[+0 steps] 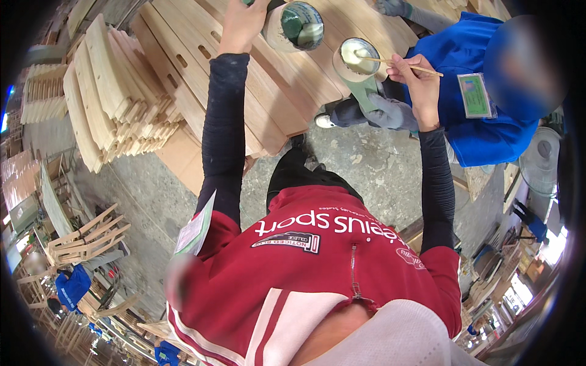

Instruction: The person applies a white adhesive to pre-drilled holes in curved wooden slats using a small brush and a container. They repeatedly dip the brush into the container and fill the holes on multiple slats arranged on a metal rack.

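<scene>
My right hand (418,82) pinches a thin wooden stick (403,63), its far end in the pale paste (356,53) of a small round cup (360,75). At the upper edge, my left hand (243,25) is closed by a small green item, partly cut off and too little seen to name. Just right of it stands a larger tub (279,38) with dark green and pale contents. A co-worker's gloved hand (390,112) is below the cup, next to a light green piece (364,94) that reaches up to it.
Slotted wooden boards (201,79) lie side by side under the tub. Stacked curved wooden slats (101,91) stand at the left. A co-worker in blue (458,49) is close on my right, another gloved hand (394,7) at the top. Concrete floor (378,165) shows between us.
</scene>
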Action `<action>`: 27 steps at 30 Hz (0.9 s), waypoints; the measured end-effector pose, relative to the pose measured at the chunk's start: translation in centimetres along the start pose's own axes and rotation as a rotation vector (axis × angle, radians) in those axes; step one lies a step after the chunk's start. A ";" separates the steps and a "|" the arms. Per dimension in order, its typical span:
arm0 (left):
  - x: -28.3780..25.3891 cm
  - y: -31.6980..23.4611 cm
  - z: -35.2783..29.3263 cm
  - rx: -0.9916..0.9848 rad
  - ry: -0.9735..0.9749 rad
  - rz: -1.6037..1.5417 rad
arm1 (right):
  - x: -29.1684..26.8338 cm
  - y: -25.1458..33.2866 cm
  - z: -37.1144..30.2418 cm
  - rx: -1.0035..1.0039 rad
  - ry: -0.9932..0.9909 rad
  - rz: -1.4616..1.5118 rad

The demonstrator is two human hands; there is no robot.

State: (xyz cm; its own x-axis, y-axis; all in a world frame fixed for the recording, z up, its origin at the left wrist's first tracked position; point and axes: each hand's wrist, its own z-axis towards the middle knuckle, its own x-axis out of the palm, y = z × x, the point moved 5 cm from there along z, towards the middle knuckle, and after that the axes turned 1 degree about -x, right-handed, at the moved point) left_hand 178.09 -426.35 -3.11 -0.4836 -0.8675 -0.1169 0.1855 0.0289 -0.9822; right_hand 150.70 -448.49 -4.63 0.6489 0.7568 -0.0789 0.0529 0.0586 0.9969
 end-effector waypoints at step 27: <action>1.6 -2.8 -9.3 -0.021 -0.207 0.113 | -1.3 5.0 -2.4 0.009 0.094 0.301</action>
State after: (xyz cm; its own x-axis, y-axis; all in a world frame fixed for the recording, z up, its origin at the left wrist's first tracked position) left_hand 168.85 -423.26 -1.88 -0.2745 -0.9415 -0.1954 0.2097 0.1397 -0.9677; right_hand 148.30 -447.58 0.42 0.5636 0.7961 0.2204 -0.1234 -0.1827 0.9754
